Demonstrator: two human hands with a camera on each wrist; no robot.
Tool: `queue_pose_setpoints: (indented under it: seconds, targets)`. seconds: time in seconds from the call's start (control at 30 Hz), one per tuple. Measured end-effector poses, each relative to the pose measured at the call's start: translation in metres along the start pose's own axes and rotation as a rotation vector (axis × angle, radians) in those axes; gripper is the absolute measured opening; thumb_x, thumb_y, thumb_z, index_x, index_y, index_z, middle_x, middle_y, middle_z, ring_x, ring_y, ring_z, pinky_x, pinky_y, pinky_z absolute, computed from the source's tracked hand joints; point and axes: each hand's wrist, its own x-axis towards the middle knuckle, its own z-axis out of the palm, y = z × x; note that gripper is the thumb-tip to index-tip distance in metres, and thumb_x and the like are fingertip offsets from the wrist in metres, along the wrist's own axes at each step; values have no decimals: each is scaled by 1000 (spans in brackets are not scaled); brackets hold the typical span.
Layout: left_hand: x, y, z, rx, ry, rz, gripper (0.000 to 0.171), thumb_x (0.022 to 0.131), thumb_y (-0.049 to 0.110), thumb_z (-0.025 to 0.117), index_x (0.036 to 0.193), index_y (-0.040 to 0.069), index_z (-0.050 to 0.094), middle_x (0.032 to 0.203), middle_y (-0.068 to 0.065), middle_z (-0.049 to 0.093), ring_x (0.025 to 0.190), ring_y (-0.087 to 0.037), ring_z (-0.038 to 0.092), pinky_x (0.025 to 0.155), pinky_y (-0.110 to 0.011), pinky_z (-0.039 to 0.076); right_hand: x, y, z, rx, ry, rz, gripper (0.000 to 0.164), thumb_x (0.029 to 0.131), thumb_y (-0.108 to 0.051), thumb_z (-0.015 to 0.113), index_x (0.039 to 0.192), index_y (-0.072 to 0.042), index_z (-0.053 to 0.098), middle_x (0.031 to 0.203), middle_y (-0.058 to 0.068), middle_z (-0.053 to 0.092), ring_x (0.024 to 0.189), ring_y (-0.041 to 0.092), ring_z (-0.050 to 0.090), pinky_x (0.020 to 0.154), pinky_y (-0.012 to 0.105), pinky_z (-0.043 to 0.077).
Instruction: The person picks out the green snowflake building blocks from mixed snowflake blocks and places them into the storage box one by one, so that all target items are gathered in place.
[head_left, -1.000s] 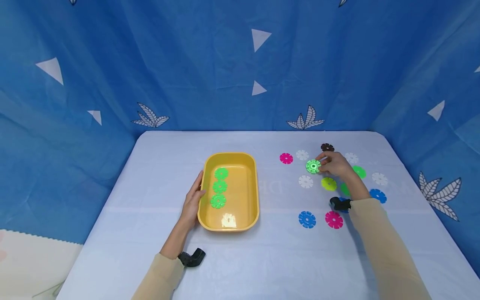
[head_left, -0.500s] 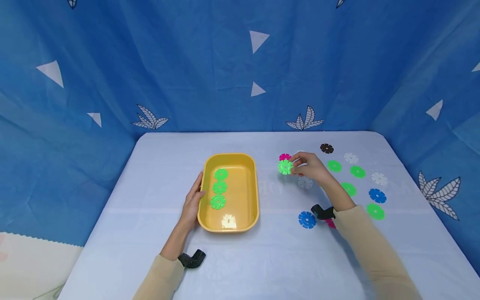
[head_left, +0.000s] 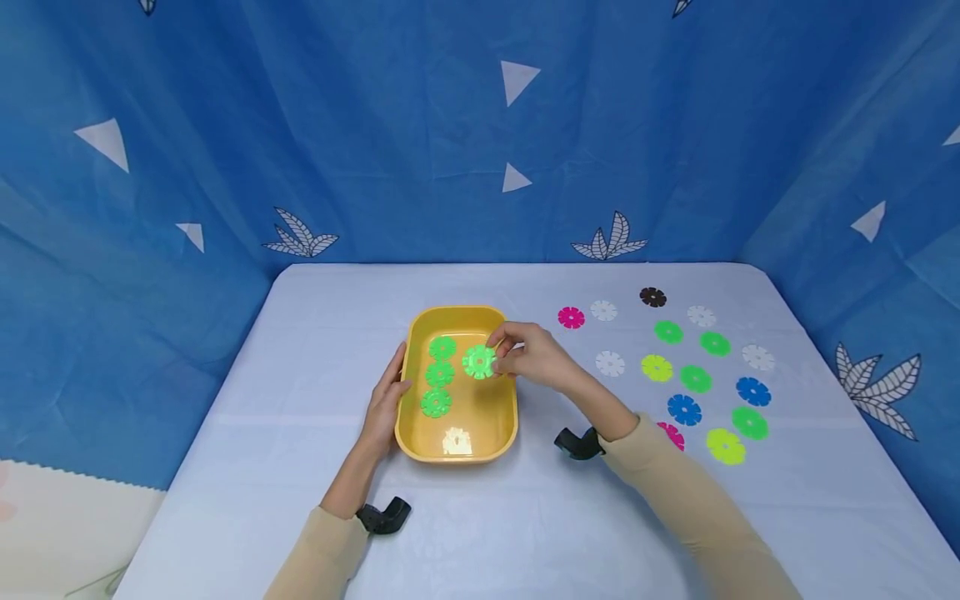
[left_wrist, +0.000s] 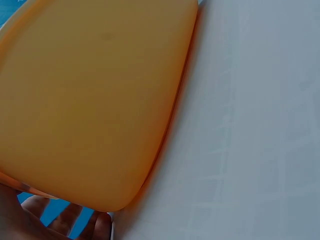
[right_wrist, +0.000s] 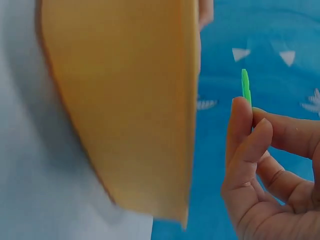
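My right hand (head_left: 534, 357) has carried the green disc (head_left: 479, 362), pinched in its fingertips, from the scattered discs to above the yellow tray (head_left: 504, 417), while my left hand (head_left: 385, 402) rests flat against the tray's side.

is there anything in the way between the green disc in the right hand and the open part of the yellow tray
Nothing visible. The right hand pinches the green disc already over the yellow tray, beside the three green discs lined up inside. The left hand rests on the tray's outer left side, clear of the opening.
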Motion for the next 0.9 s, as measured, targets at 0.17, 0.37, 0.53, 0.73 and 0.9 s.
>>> queue_pose_setpoints:
  seconds: [0.17, 0.37, 0.53, 0.73, 0.9]
  targets:
    - [1, 1, 1, -13, -7, -5, 61, 102, 10, 31, 158, 28, 17, 164, 11, 11, 152, -10, 7, 122, -31, 12, 3, -5, 34, -60, -121, -60, 22, 82, 0, 72, 101, -5, 65, 84, 8, 58, 75, 36, 68, 67, 32, 57]
    - [1, 0, 0, -19, -14, -1, 61, 102, 11, 32, 158, 28, 17, 164, 8, 12, 151, -13, 10, 107, -6, 26, 5, -4, 66, -197, -262, -73, 18, 81, 2, 71, 95, -8, 66, 72, 2, 64, 65, 23, 69, 58, 25, 51]
    - [0, -1, -1, -22, -18, -4, 61, 102, 11, 32, 158, 30, 17, 164, 8, 12, 151, -13, 11, 105, -5, 28, 8, 4, 82, -218, -319, -20, 16, 81, 4, 70, 92, -7, 65, 64, 1, 65, 56, 15, 64, 53, 22, 46]
    - [0, -1, -1, -7, -18, -12, 61, 102, 11, 31, 158, 31, 16, 164, 10, 11, 151, -10, 7, 109, -7, 23, 9, 11, 90, -185, -339, 7, 14, 80, 6, 70, 89, -4, 64, 62, 4, 65, 53, 14, 64, 50, 21, 48]
    - [1, -1, -2, -5, -16, -12, 61, 102, 11, 32, 158, 30, 16, 164, 9, 11, 152, -12, 7, 104, -3, 25, 9, 10, 92, -161, -326, 34, 14, 80, 7, 71, 88, -2, 64, 63, 7, 63, 54, 16, 66, 49, 22, 48]
